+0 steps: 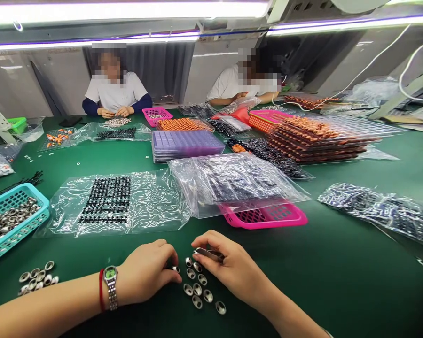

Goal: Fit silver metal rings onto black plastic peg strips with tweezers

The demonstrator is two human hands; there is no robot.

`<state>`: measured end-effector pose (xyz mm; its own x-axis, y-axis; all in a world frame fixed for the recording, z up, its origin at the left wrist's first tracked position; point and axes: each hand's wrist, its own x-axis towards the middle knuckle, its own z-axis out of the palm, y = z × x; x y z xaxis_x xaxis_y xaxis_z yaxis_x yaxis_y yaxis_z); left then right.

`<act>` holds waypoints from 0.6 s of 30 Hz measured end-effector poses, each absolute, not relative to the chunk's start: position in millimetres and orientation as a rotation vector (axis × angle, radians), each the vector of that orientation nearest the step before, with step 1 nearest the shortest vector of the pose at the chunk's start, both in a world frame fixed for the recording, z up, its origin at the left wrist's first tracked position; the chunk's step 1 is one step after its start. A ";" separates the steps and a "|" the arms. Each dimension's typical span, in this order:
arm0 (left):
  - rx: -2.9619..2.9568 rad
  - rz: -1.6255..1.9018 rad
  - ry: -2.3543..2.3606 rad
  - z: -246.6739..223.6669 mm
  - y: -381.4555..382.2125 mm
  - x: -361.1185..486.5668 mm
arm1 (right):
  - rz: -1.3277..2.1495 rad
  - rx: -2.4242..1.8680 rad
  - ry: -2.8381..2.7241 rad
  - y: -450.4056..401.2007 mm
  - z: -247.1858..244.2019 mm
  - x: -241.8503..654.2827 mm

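My left hand (146,270) is closed, thumb and forefinger pinching a small silver metal cup-like ring (175,269) just above the green table. In my right hand (234,267) is a pair of metal tweezers (209,254), its tip pointing left toward the other hand. A shiny bit shows at that tip, too small to name. Between and below the hands lie several loose metal rings (197,288), most with the hollow side showing. More of these rings (38,277) sit in a group at the left, partly behind my left forearm.
A turquoise basket (38,220) of metal rings stands at left. Black parts (107,199) lie in rows on a plastic bag. Ahead are a filled clear bag (239,180) on a pink basket (268,223), purple trays (186,145) and stacked trays (313,141). Two people sit opposite.
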<state>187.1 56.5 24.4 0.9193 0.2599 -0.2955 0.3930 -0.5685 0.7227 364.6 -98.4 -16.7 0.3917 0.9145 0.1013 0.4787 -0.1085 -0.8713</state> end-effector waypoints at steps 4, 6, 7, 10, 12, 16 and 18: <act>1.999 -0.182 0.495 30.2 60.2 186.7 | 0.611 -1.713 -1.201 -98.8 -14.6 362.2; 1.897 -0.173 0.491 30.4 61.0 186.2 | 0.610 -1.708 -1.207 -98.6 -14.0 361.3; 1.853 -0.163 0.486 29.6 60.9 185.7 | 0.609 -1.708 -1.215 -98.5 -13.7 361.1; 1.739 -0.119 0.458 25.4 59.7 183.8 | 0.595 -1.709 -1.226 -98.0 -12.6 361.0; 1.664 -0.091 0.432 22.7 59.3 182.7 | 0.607 -1.723 -1.207 -97.9 -11.8 361.0; 1.496 -0.076 0.385 19.5 61.1 181.9 | 0.677 -1.743 -1.171 -97.4 -11.9 360.4; 1.403 -0.093 0.374 17.7 61.9 182.0 | 0.667 -1.734 -1.169 -97.0 -13.2 360.3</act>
<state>182.0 61.9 17.7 0.9381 0.1556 -0.3094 0.2824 0.1736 0.9435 360.3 -97.0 -13.2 0.4046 0.9130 0.0515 0.4199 -0.1355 -0.8974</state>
